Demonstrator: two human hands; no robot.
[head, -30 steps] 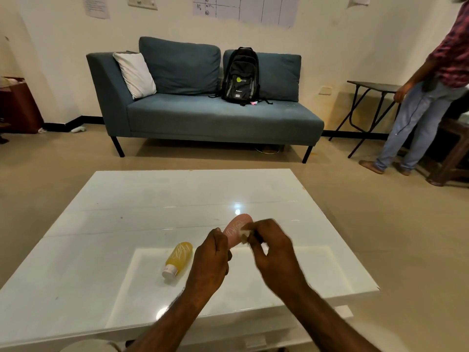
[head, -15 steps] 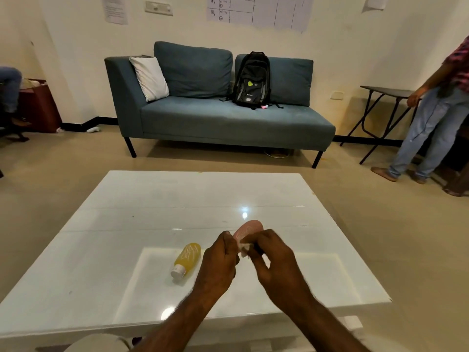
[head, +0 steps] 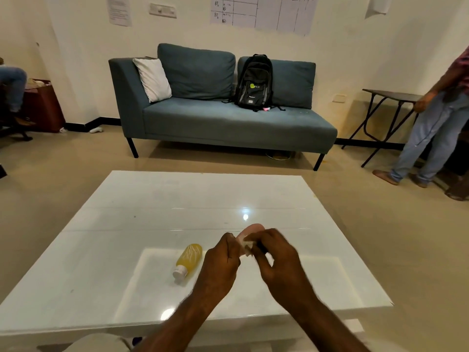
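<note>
A small pink bottle [head: 253, 228] is held above the white table [head: 152, 224], its rounded end pointing away from me. My left hand [head: 220, 262] grips its body. My right hand [head: 279, 257] pinches the whitish cap [head: 246, 243] at the near end of the bottle. Most of the pink bottle is hidden by my fingers. A yellow bottle [head: 190, 257] with a white cap lies on its side on the table, just left of my left hand, untouched.
A blue sofa [head: 228, 120] with a white cushion [head: 152, 80] and a black backpack [head: 253, 85] stands beyond the table. A person [head: 431, 123] stands at the right beside a dark folding table [head: 388, 97]. Another person's leg [head: 12, 85] shows at far left.
The view has shifted, so the sofa and table sit further right and lower in frame. Both hands stay on the pink bottle, my right fingers shifting slightly on its cap.
</note>
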